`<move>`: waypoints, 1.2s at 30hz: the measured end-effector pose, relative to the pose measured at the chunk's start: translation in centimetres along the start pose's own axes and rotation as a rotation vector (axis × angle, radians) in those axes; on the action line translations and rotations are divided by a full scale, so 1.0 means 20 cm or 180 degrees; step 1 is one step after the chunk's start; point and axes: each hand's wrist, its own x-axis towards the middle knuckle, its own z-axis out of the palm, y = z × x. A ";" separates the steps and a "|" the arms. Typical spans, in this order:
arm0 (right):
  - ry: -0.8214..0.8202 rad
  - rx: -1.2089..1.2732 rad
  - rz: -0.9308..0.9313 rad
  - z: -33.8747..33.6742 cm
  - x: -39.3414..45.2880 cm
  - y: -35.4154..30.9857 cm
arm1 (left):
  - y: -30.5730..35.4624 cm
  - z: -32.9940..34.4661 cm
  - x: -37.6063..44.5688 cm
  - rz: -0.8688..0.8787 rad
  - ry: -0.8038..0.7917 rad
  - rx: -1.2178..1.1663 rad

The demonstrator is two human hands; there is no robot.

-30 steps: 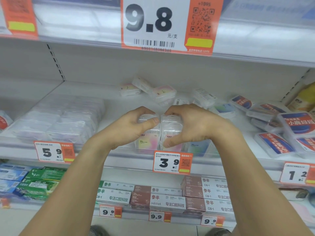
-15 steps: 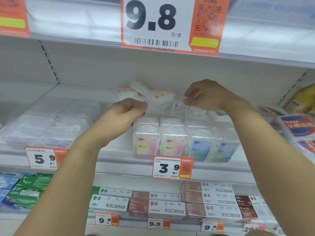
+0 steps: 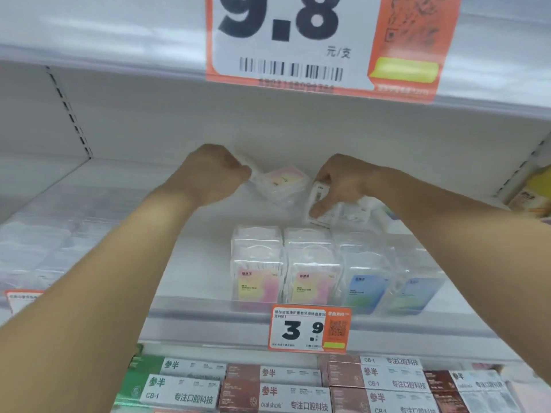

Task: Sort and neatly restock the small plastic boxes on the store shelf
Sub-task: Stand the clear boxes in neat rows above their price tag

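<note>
My left hand [image 3: 213,171] reaches to the far part of the shelf [image 3: 196,263], fingers curled, its grip pinching the edge of a clear box at the back [image 3: 249,163], though blur keeps me from seeing the contact plainly; just right of it a pink-labelled box [image 3: 284,181] lies tilted; my right hand [image 3: 343,181] has its grip clamped on a small white-labelled box [image 3: 320,193], thumb below and fingers above, at the far right; near the front edge four boxes stand upright in a row, two pink ones [image 3: 284,265] on the left touching two blue ones [image 3: 387,278] on the right; below them hangs the 3.9 price tag [image 3: 310,329].
</note>
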 end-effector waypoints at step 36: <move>0.2217 0.4200 -0.0524 0.03 -0.49 -0.08 | 0.09 0.00 0.16 -0.0174 -0.0259 -0.2784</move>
